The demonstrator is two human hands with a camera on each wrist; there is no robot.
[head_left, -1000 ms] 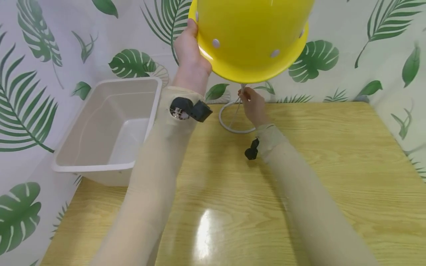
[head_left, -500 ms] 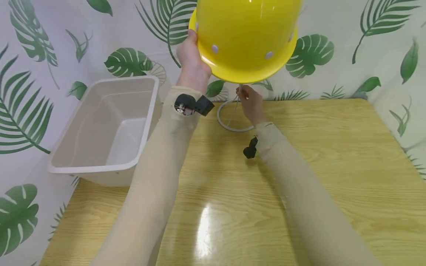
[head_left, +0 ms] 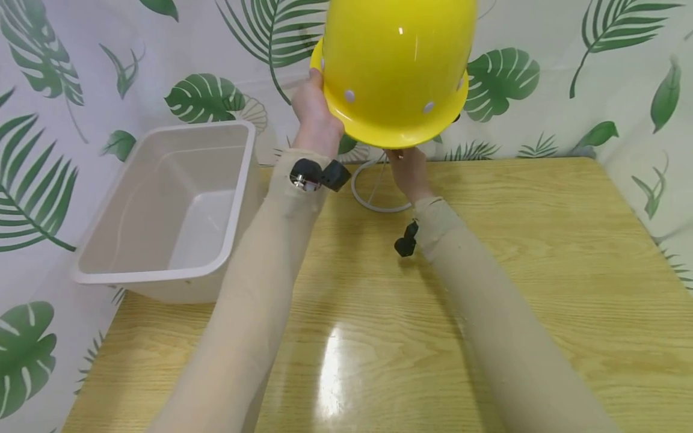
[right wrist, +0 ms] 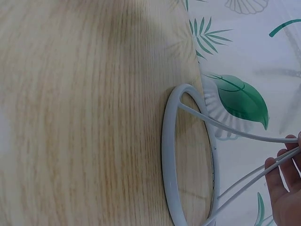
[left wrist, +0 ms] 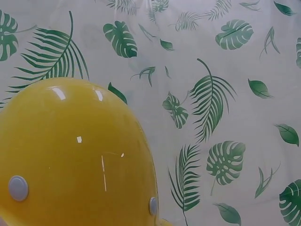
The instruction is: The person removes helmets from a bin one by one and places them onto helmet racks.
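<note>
A glossy yellow hard hat [head_left: 400,72] with pale rivets is held up near the wall, crown upward. My left hand [head_left: 318,120] grips its brim at the left side; most of the fingers are hidden behind it. Below the hat, my right hand [head_left: 409,173] holds the thin rods of a white wire stand, whose round base ring [head_left: 379,208] rests on the table. The hat's brim hides the stand's top and overlaps the right fingertips in the head view. In the right wrist view, the fingers [right wrist: 285,176] are at the rods where these come together above the ring [right wrist: 168,150].
A beige plastic tub [head_left: 162,275] stands at the left end of the wooden table [head_left: 352,300]. Behind the table's back edge hangs a white cloth [head_left: 563,78] printed with green leaves. Both forearms reach across the table from the front.
The hard hat and my left hand have come down, so the brim now covers the upper rods and part of my right fingers. My right hand stays at the stand.
</note>
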